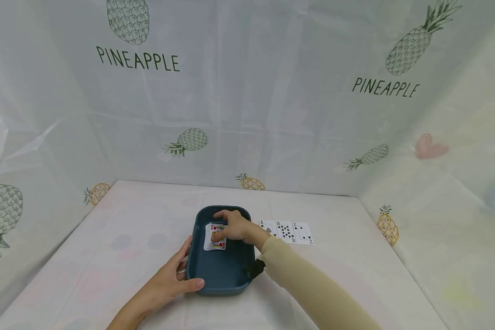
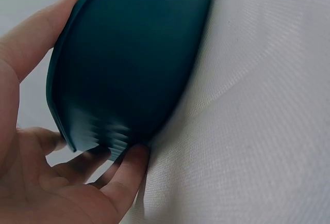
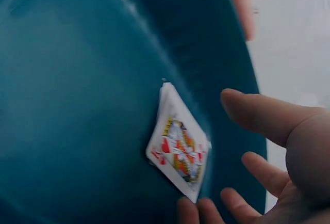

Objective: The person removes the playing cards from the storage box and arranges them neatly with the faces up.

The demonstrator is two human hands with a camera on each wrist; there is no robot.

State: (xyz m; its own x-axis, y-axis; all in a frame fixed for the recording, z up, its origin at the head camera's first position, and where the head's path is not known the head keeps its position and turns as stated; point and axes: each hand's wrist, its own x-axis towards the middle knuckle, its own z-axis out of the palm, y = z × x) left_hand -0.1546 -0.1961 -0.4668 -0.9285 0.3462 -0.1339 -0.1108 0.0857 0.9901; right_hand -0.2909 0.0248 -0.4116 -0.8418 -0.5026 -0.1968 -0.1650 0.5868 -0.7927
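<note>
A dark blue-green tray (image 1: 222,275) lies on the table with a small stack of playing cards (image 1: 208,238) inside. The top card is a face card with red hearts (image 3: 183,149). At the tray's left side, my left hand (image 1: 169,277) holds it, thumb at the near-left rim and fingers against the outer wall (image 2: 129,95). My right hand (image 1: 235,227) reaches in over the tray from the right. Its fingers are spread and bent above the stack, fingertips close to the cards' edge in the right wrist view. Nothing shows gripped between thumb and fingers.
Right of the tray, an ace (image 1: 268,227), a ten (image 1: 286,232) and a two (image 1: 303,233) lie face up in a row, all black suits. My right forearm's sleeve (image 1: 309,284) crosses in front of them. Pineapple-printed sheets (image 1: 272,114) wall in the table's back and sides.
</note>
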